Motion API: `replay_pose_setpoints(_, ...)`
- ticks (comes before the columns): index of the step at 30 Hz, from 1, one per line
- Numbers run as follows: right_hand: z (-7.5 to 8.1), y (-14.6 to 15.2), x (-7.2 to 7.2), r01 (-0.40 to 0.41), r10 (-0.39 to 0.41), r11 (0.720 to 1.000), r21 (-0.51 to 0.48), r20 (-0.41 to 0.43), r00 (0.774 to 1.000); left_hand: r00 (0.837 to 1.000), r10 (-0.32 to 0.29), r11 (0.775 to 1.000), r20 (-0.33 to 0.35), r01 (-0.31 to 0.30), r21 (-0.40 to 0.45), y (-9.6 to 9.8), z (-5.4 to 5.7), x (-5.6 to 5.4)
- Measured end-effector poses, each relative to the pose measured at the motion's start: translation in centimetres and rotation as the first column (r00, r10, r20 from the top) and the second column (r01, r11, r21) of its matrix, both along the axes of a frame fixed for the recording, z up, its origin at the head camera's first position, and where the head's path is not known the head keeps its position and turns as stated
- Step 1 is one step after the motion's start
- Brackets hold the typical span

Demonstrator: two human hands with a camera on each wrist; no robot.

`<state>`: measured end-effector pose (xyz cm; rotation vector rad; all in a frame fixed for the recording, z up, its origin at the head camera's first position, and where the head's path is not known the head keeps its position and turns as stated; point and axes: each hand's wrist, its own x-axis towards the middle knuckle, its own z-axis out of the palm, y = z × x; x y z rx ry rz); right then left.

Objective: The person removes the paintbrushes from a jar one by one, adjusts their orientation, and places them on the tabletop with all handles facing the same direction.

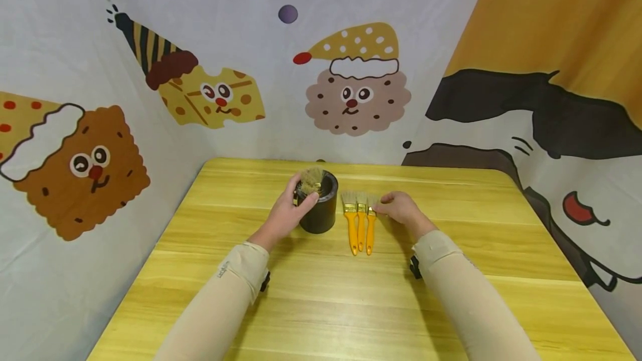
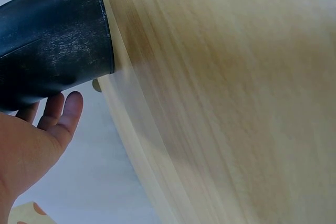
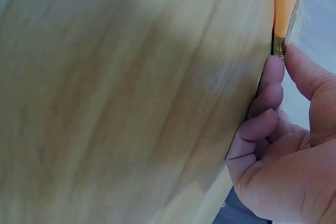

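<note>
A black cylindrical cup point(image 1: 321, 217) stands upright on the table. My left hand point(image 1: 288, 210) grips it at the left side and rim, thumb toward the front; in the left wrist view fingers point(image 2: 68, 114) curl against the cup point(image 2: 52, 35). Pale bristles of a paintbrush point(image 1: 312, 178) stick up from its mouth; the handle is hidden inside. Right of the cup, three paintbrushes with orange handles lie side by side, bristles away from me: the left one point(image 1: 352, 230), the middle one point(image 1: 361, 230) and the right one point(image 1: 370, 233). My right hand point(image 1: 401, 209) pinches the right paintbrush point(image 3: 281, 38) near its metal ferrule.
The wood-grain table point(image 1: 321, 305) reaches back to a white cloth wall point(image 1: 241, 10) printed with cartoon snacks in hats. A large cartoon print point(image 1: 551, 99) hangs at the right. The table's left edge runs beside the cloth.
</note>
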<state>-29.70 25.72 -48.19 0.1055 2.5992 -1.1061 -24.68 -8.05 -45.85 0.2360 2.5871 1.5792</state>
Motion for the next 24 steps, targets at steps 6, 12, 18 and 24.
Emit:
replay_pose_setpoints(6,-0.02,0.04,-0.06,0.005,-0.005,1.0,-0.011,0.002,1.0,1.0,-0.002,1.0,-0.012,0.002,-0.002,0.02,-0.01,-0.06)
replay_pose_setpoints(12,0.03,0.01,-0.02,0.005,-0.005,1.0,-0.015,0.008,1.0,1.0,-0.001,1.0,-0.013,0.001,-0.003,0.04,0.03,-0.03)
replay_pose_setpoints(18,0.14,0.01,0.04,-0.001,0.001,1.0,-0.014,0.007,1.0,1.0,0.0,1.0,-0.008,0.0,0.001,-0.03,0.08,0.07)
replay_pose_setpoints(24,0.1,0.03,0.08,-0.01,0.01,1.0,-0.012,0.005,1.0,1.0,-0.001,1.0,-0.006,0.001,0.0,-0.06,0.1,0.16)
